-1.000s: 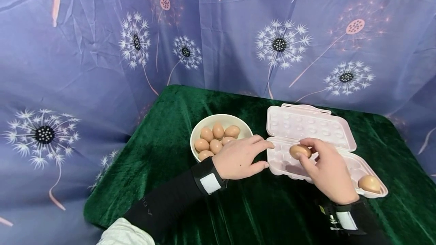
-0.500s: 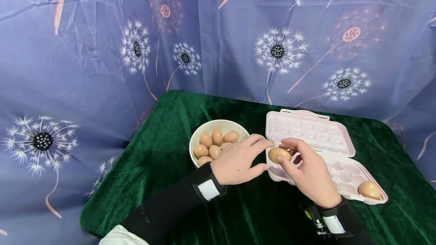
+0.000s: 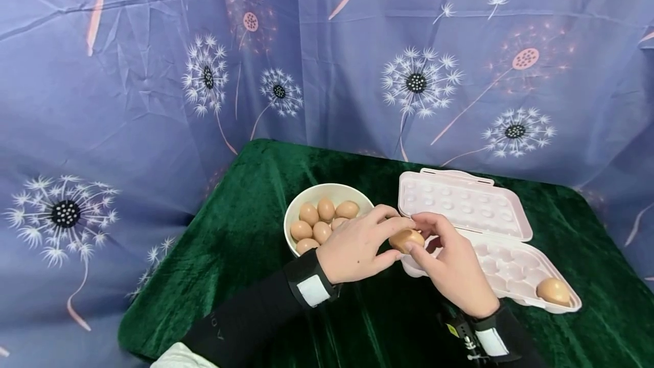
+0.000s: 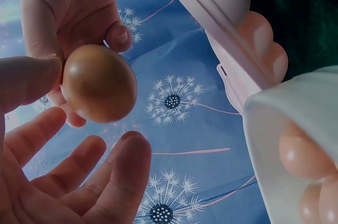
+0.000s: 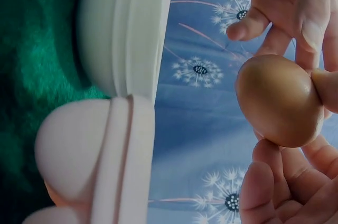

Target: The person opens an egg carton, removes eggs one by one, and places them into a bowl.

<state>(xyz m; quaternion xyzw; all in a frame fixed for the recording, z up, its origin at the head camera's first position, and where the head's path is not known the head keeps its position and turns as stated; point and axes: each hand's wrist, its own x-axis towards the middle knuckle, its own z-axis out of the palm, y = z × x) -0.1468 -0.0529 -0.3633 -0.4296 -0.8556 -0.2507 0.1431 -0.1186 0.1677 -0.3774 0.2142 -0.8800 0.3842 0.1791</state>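
Note:
My right hand (image 3: 455, 268) pinches a brown egg (image 3: 407, 240) between thumb and fingers, held over the left end of a pale pink egg carton (image 3: 513, 257). My left hand (image 3: 360, 243) reaches in from the left, fingers apart around the near side of that egg. In the left wrist view the left thumb tip (image 4: 50, 71) lies right at the shell, while the other fingers are spread below it. A cream bowl (image 3: 331, 188) with several brown eggs (image 3: 309, 213) stands left of the carton, partly hidden behind the left hand.
The carton's lid (image 3: 462, 203) is folded back. One egg (image 3: 554, 291) sits in the carton's right end cup. Green velvet cloth (image 3: 245, 226) covers the table, and a blue dandelion-print curtain (image 3: 347, 78) hangs behind it.
My right hand has carried the egg leftward from over the carton's middle to my left fingers. The left hand has stayed nearly in place. The view has tilted up slightly.

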